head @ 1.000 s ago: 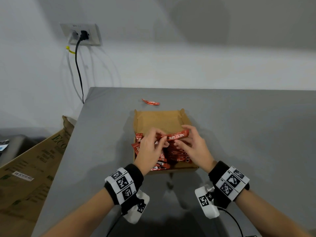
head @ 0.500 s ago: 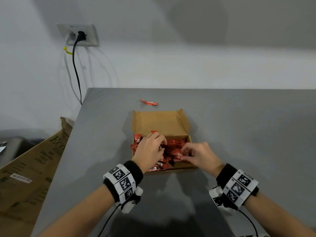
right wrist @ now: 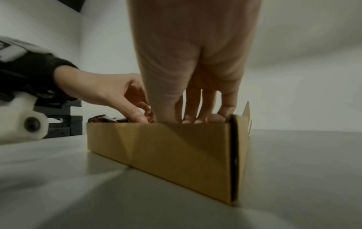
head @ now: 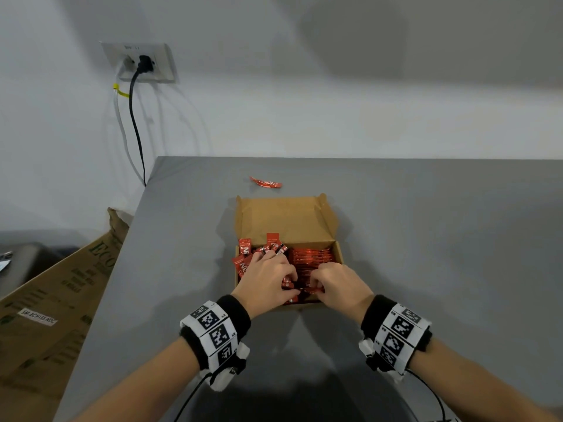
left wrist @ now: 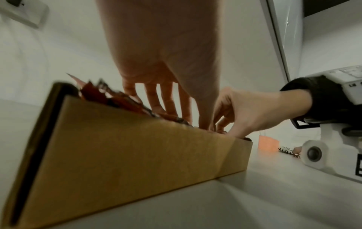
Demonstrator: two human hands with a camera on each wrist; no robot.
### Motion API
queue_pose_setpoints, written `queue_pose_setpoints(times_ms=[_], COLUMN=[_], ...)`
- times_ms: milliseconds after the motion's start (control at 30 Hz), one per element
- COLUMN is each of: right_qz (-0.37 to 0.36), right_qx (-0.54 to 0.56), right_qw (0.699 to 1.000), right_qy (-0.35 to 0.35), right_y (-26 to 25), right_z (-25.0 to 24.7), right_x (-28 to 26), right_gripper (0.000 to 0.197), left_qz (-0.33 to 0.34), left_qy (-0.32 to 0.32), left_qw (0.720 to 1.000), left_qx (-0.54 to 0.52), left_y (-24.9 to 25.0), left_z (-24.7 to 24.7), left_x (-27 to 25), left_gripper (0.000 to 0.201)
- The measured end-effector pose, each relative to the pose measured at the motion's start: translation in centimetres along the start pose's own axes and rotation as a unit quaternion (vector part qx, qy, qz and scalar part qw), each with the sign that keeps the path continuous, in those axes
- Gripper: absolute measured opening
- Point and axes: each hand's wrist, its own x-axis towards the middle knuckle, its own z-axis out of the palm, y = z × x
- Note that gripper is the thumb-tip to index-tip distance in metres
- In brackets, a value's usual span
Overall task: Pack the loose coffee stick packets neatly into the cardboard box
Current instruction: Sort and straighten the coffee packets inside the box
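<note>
Now both hands tidy packets inside the cardboard box (head: 286,219).
Left hand (head: 268,277) and right hand (head: 338,284) curl on packets (head: 310,257); press flat, aligning the jumbled left side.

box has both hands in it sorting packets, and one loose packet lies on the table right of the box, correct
Not quite. The loose packet lies on the table beyond the far side of the box, behind its open lid, not right of it; the head view shows this. The rest holds: the left hand and right hand are both in the box among the packets.
</note>
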Motion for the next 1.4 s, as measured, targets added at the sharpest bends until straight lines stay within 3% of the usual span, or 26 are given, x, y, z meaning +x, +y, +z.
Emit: queue_pose_setpoints(times_ms=[533, 833, 933, 1067, 1400], right_qz=[0.0, -0.008, -0.015, -0.007, 0.028], right_qx=[-0.033, -0.019, -0.038, -0.064, -0.023], right_qw=[0.998, 1.0, 0.999, 0.997, 0.998], right_qy=[-0.048, -0.023, -0.033, -0.033, -0.046], right_y=[-0.3, -0.1, -0.3, -0.6, -0.7], right_z=[-1.3, -1.3, -1.3, -1.4, -1.9], right_x=[0.3, 0.2, 0.0, 0.1, 1.1], right_gripper=[0.014, 0.011, 0.012, 0.011, 0.013], left_qz=[0.039, 0.057, 0.066, 0.066, 0.062], left_qy=[-0.034, -0.009, -0.041, -0.068, -0.065], left_qw=[0.998, 0.997, 0.994, 0.991, 0.995], left_qx=[0.034, 0.057, 0.076, 0.094, 0.047], left_y=[0.5, 0.0, -0.5, -0.9, -1.0], left_z=[0.5, -0.5, -1.2, -1.6, -1.7], left_x=[0.2, -0.1, 0.0, 0.3, -0.2], left_gripper=[0.021, 0.034, 0.037, 0.025, 0.026])
